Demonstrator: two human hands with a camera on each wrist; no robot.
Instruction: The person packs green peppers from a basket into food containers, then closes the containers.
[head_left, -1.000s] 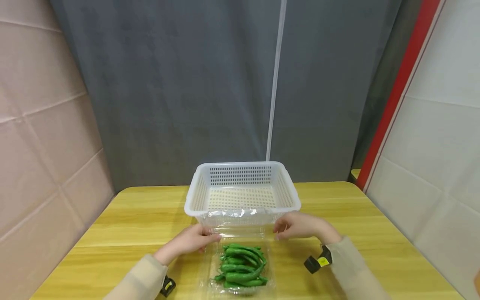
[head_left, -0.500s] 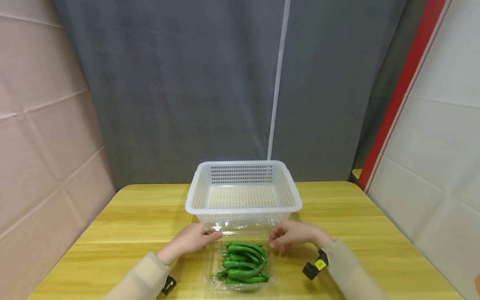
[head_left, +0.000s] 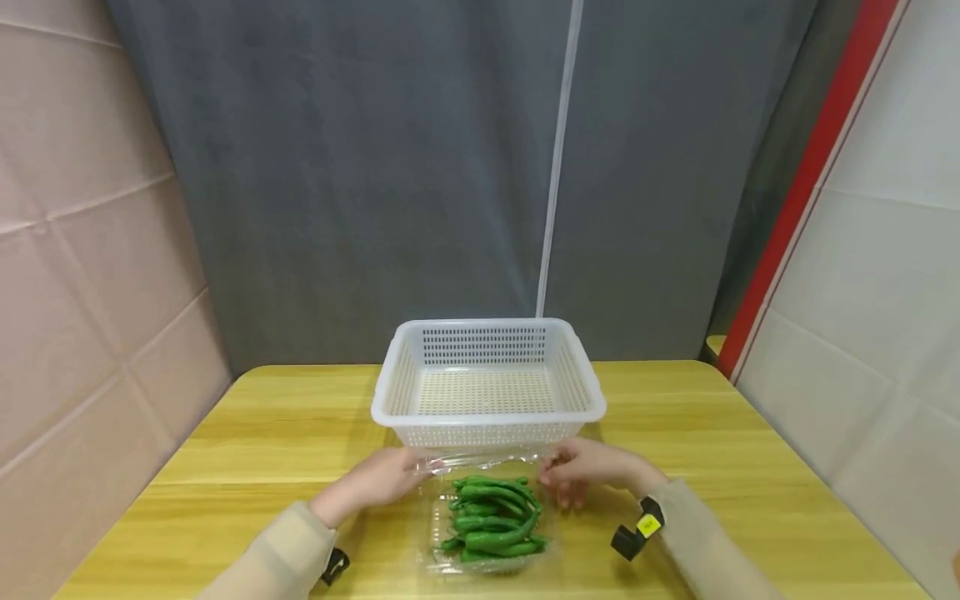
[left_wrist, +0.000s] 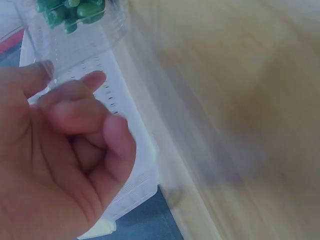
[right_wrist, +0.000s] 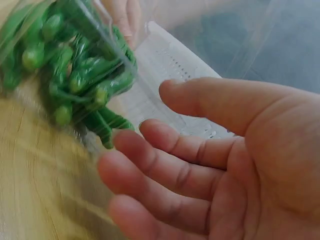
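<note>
Several green chili peppers (head_left: 491, 521) lie in a clear plastic box (head_left: 441, 527) near the table's front. At the box's far left corner, my left hand (head_left: 386, 477) pinches its thin clear edge between thumb and forefinger, the other fingers curled into the palm (left_wrist: 75, 150). Beside the far right corner is my right hand (head_left: 596, 467). In the right wrist view its fingers (right_wrist: 175, 170) are loosely bent and the thumb stands apart, with nothing held. Clear film-like plastic (right_wrist: 107, 30) passes over the peppers there; its exact outline is hard to make out.
A white perforated basket (head_left: 487, 419) stands right behind the box, with nothing seen inside. Both are on a wooden table (head_left: 300, 433). A grey curtain (head_left: 360, 183) hangs behind the table, with pale cloth panels at either side.
The box's clear upper edge has come down from in front of the basket toward the peppers. My right hand has shifted slightly left, toward the box; the left hand stays at its corner.
</note>
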